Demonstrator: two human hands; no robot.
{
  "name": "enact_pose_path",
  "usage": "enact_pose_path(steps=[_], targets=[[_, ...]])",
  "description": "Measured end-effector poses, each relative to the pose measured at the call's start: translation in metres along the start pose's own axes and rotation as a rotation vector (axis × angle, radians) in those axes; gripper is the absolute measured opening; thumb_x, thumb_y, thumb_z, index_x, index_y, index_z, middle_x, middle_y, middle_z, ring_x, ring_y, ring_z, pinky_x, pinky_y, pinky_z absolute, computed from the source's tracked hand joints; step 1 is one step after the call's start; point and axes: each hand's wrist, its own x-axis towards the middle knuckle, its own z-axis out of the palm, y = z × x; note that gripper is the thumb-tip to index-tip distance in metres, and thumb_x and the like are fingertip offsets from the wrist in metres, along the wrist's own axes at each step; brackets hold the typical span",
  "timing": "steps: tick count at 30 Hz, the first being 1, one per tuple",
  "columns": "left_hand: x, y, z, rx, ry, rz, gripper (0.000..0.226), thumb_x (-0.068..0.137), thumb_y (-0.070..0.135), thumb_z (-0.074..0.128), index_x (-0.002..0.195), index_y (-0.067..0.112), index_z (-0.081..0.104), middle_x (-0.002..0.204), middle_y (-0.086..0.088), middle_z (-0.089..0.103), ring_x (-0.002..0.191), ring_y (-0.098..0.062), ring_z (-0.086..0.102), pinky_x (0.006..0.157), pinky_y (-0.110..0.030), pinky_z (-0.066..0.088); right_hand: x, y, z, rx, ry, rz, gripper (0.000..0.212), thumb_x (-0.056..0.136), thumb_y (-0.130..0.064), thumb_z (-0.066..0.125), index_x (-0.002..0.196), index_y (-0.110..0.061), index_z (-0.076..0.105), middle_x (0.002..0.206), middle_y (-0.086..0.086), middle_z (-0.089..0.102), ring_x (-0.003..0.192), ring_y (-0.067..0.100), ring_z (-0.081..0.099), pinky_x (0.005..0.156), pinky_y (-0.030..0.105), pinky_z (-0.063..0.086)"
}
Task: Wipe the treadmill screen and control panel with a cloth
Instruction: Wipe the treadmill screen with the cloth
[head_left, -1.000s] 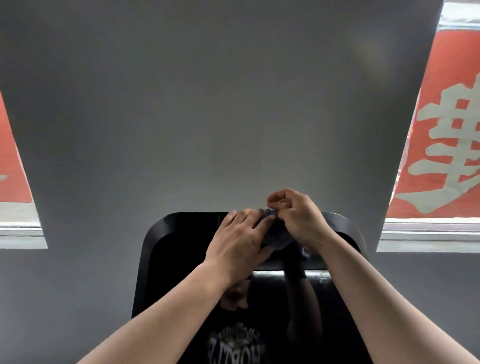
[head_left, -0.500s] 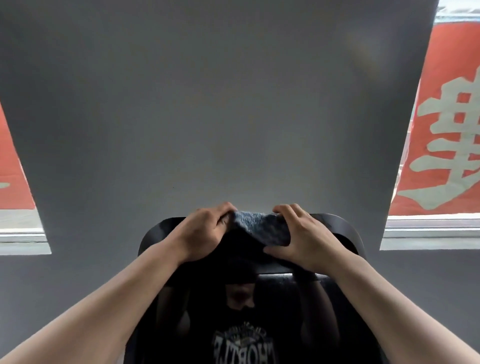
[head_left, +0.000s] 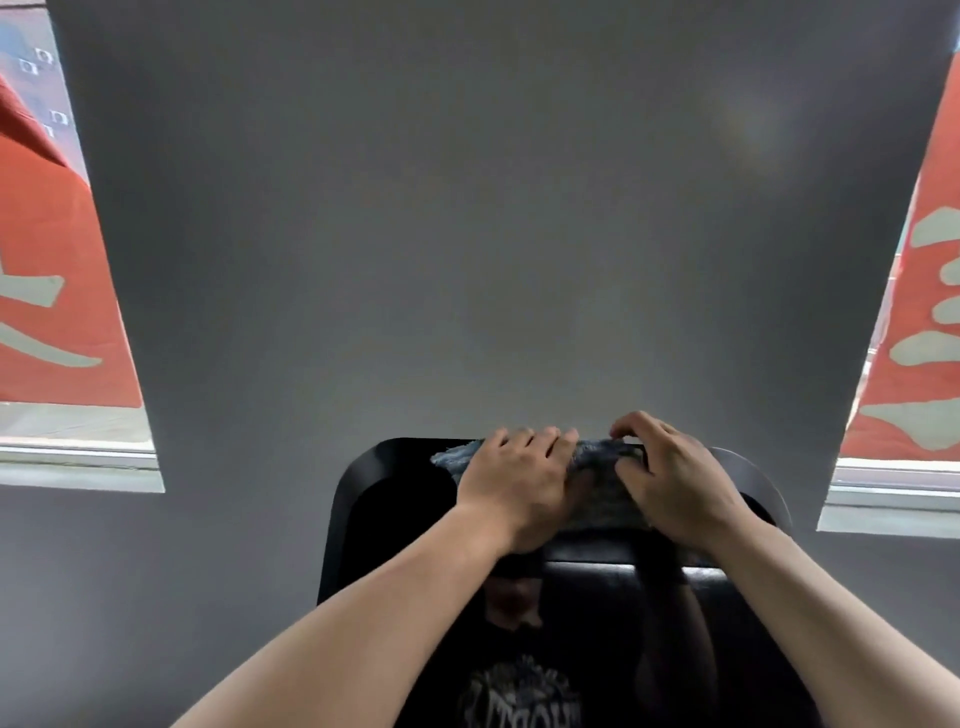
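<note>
The treadmill's glossy black screen fills the lower middle of the head view, with a person's dark printed shirt reflected in it. A grey-blue cloth lies spread along the screen's top edge. My left hand presses flat on the cloth's left part, and a corner of cloth sticks out beyond its fingers. My right hand holds down the cloth's right part with curled fingers. Both hands cover most of the cloth.
A plain grey wall rises right behind the screen. Windows with red banners bearing pale characters stand at the far left and far right, with pale sills below them.
The cloth was bunched between both hands a second ago. It has been opened out and laid flat along the screen's top edge, with my hands now spread side by side on it.
</note>
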Motion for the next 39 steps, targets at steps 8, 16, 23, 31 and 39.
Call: enact_pose_path(steps=[8,16,23,31,39], targets=[[-0.081,-0.115,0.0,0.013,-0.005,-0.234,0.072,0.104,0.067,0.014,0.161,0.025,0.025,0.162,0.001,0.041,0.145,-0.025,0.042,0.12,-0.042,0.032,-0.01,0.021,0.01,-0.144,-0.016,-0.036,0.055,0.104,-0.052,0.041,0.137,-0.013,0.063,0.138,0.005,0.067,0.134,0.025,0.054,0.114,0.037,0.036],[-0.085,-0.121,0.002,-0.092,0.003,-0.394,0.076,0.1,0.065,0.011,0.155,0.017,0.03,0.157,-0.011,0.043,0.141,-0.034,0.043,0.12,-0.044,0.032,-0.009,0.014,0.012,-0.16,-0.027,0.003,0.062,0.107,-0.059,0.034,0.147,-0.019,0.058,0.151,0.001,0.059,0.145,0.023,0.044,0.121,0.038,0.028],[-0.053,-0.106,0.0,-0.036,0.051,-0.194,0.051,0.108,0.051,0.019,0.144,0.027,0.045,0.142,-0.001,0.059,0.131,-0.027,0.051,0.111,-0.043,0.038,-0.011,0.016,0.011,-0.189,-0.043,0.007,0.059,0.106,-0.056,0.04,0.151,-0.021,0.053,0.154,-0.002,0.056,0.147,0.021,0.041,0.122,0.04,0.029],[-0.091,-0.124,0.014,-0.41,0.178,-0.587,0.065,0.107,0.058,0.03,0.154,0.014,0.033,0.149,-0.014,0.047,0.138,-0.033,0.043,0.111,-0.046,0.04,-0.006,0.018,0.013,-0.242,-0.049,-0.004,0.061,0.107,-0.057,0.034,0.153,-0.021,0.05,0.156,0.003,0.053,0.147,0.028,0.04,0.122,0.046,0.028],[-0.195,-0.076,0.076,-0.688,0.329,-0.749,0.071,0.11,0.033,0.043,0.166,0.012,0.006,0.171,-0.008,0.021,0.158,-0.019,0.019,0.125,-0.023,0.015,-0.016,0.015,0.021,-0.313,-0.045,-0.06,0.072,0.101,-0.068,0.023,0.154,-0.023,0.041,0.159,0.009,0.048,0.146,0.034,0.039,0.124,0.051,0.024]])
